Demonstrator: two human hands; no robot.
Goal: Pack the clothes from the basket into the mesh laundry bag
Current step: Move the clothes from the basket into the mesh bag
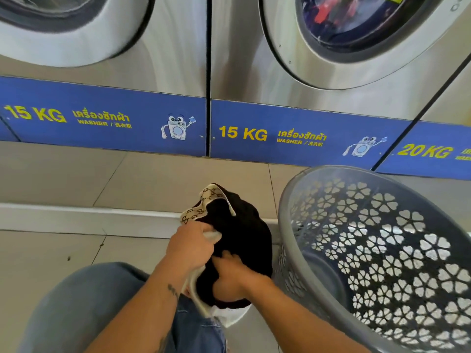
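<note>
A black garment (pixel 244 233) with a beige patterned trim (pixel 204 202) bulges between my two hands, low in the middle of the head view. My left hand (pixel 190 247) grips white fabric (pixel 212 235) at its left side; whether this is the mesh laundry bag's rim I cannot tell. My right hand (pixel 233 276) presses into the black garment from below, fingers closed on it. More white fabric (pixel 229 314) shows beneath the bundle. The grey perforated basket (pixel 397 263) stands tilted at the right, and no clothes show inside it.
Two 15 KG front-loading washers (pixel 178 59) with blue base panels (pixel 107 118) line the back; the right one (pixel 344 26) holds a load. A 20 KG machine (pixel 433 149) sits at the far right. A raised step (pixel 76 217) crosses the tiled floor. My denim-clad knee (pixel 84 309) fills the lower left.
</note>
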